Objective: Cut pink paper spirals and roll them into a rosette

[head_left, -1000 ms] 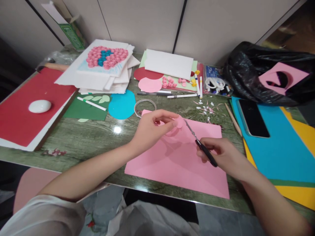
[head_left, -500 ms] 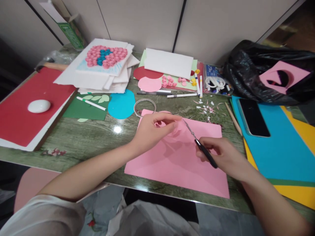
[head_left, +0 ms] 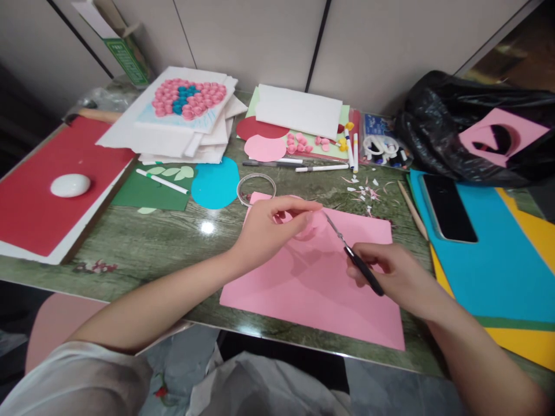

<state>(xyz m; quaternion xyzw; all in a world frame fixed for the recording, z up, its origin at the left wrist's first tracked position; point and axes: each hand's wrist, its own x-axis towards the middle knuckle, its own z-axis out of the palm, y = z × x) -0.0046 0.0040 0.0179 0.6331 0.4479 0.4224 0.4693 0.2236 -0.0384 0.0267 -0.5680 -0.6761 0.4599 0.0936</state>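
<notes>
hiding part of the small pink cutout [head_left: 318, 222], the left hand [head_left: 273, 224]

Scissors [head_left: 363, 270] over the centre sheet [head_left: 312, 306], ring [head_left: 256, 175] behind it, phone [head_left: 450, 208] on paper stack [head_left: 511, 271] at right, plastic bag [head_left: 427, 124] farther back

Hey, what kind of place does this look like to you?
Likely a paper-craft table, whether at home or in a workshop I can't tell. Scissors in the right hand over a pink sheet, loose marker pens and a picture of pink and blue rosettes suggest it.
</notes>
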